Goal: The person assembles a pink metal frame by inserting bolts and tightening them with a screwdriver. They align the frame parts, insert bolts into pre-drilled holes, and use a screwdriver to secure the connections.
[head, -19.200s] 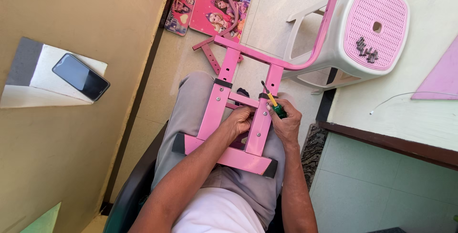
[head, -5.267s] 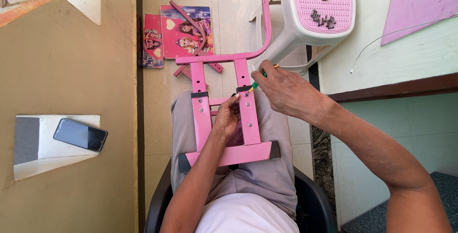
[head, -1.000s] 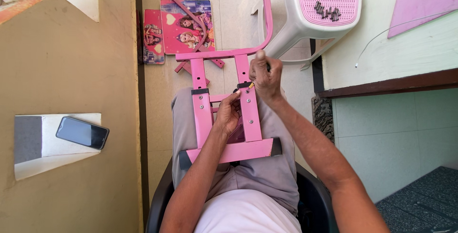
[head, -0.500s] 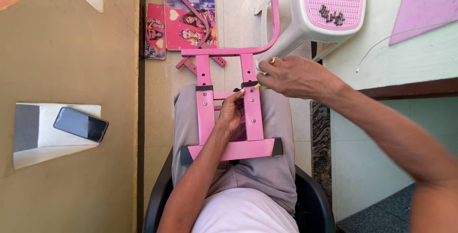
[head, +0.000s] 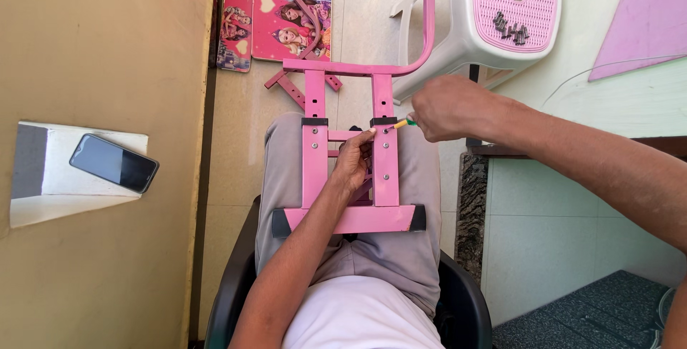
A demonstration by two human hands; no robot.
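Pink metal frame (head: 348,170) lies across the lap, wall close at left, white stool (head: 494,16) near at right. Left hand (head: 353,165) grips between the rails; right hand (head: 447,108), fingers closed on a screwdriver (head: 398,125), tip at the right rail.

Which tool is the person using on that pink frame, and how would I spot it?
Start at the pink metal frame lying across the seated person's lap. At its right upright, just below the black collar, the right hand holds a small screwdriver with its tip against the bar. It is the only yellow and green thing among all that pink.
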